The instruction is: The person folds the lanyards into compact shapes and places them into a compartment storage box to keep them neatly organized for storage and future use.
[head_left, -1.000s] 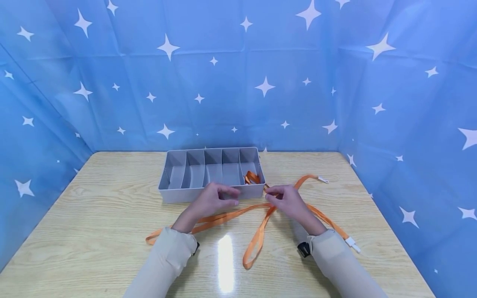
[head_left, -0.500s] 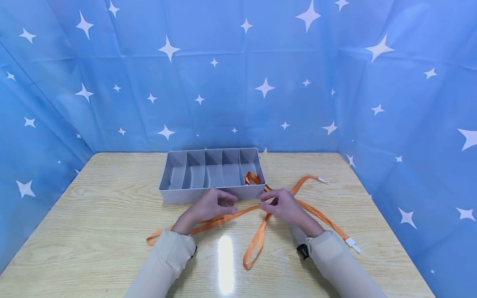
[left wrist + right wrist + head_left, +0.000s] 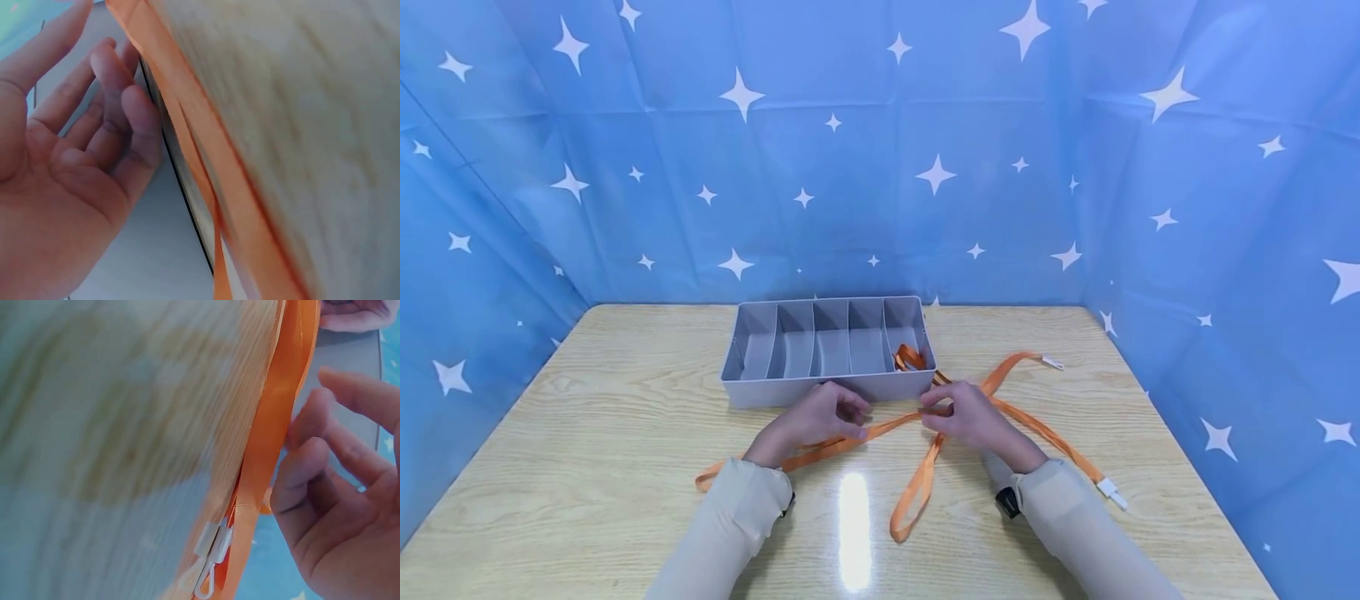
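Note:
Orange lanyards (image 3: 916, 492) lie crossed on the table in front of a grey divided box (image 3: 820, 390). My left hand (image 3: 820, 414) is at the box's front wall, above one lanyard's strap (image 3: 212, 150). In the left wrist view its fingers are loosely bent, with nothing between them. My right hand (image 3: 967, 414) is over the spot where the straps cross. The right wrist view shows its relaxed fingers close beside an orange strap (image 3: 269, 437); whether a fingertip touches it I cannot tell. White clips (image 3: 212, 556) show at the lanyards' ends there.
The box's rightmost compartment holds a coiled orange lanyard (image 3: 910, 357). Two lanyard ends with white clips point right, one clip (image 3: 1052, 362) farther back and the other (image 3: 1111, 492) nearer. A blue starred curtain (image 3: 835, 167) surrounds the wooden table (image 3: 587, 433) at the back and sides.
My left hand has drawn slightly back and to the left. The right hand has shifted a little left and nearer to me. The box and lanyards look the same.

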`<action>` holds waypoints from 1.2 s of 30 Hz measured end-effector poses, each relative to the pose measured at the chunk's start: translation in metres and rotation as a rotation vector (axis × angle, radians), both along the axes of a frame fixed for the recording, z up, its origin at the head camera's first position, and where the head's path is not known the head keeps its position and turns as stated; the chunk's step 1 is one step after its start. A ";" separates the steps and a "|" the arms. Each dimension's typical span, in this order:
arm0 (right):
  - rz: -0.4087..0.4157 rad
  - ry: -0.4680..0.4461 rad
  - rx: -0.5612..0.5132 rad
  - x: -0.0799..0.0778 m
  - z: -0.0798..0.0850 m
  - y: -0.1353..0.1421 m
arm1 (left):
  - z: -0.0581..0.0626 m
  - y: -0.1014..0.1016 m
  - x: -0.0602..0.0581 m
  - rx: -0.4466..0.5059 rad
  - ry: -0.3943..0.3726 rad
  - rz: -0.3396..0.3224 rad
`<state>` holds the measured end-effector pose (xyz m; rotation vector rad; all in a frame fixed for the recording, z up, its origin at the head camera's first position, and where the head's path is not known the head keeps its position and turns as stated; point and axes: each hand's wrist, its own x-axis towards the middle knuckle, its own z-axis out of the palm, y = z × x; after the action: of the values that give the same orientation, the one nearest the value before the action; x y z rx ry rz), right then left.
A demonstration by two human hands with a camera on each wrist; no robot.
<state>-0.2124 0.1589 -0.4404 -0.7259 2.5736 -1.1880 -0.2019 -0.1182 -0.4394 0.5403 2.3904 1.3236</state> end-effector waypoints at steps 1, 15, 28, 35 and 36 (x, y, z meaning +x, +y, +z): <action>-0.001 0.005 0.009 0.000 0.000 -0.001 | 0.000 0.000 0.000 -0.002 -0.010 -0.007; 0.012 0.087 0.122 -0.003 -0.003 -0.011 | -0.004 0.005 -0.002 -0.091 0.069 -0.109; 0.064 0.075 0.102 -0.001 -0.006 -0.010 | -0.005 0.009 0.002 -0.183 0.192 -0.147; 0.096 0.063 0.021 0.003 0.001 -0.009 | -0.001 0.005 0.002 -0.142 0.174 -0.169; 0.102 0.059 0.015 0.003 0.001 -0.009 | -0.001 0.005 0.001 -0.132 0.168 -0.174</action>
<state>-0.2092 0.1497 -0.4389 -0.8898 2.5552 -1.1322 -0.2007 -0.1136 -0.4402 0.8289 2.4760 1.0768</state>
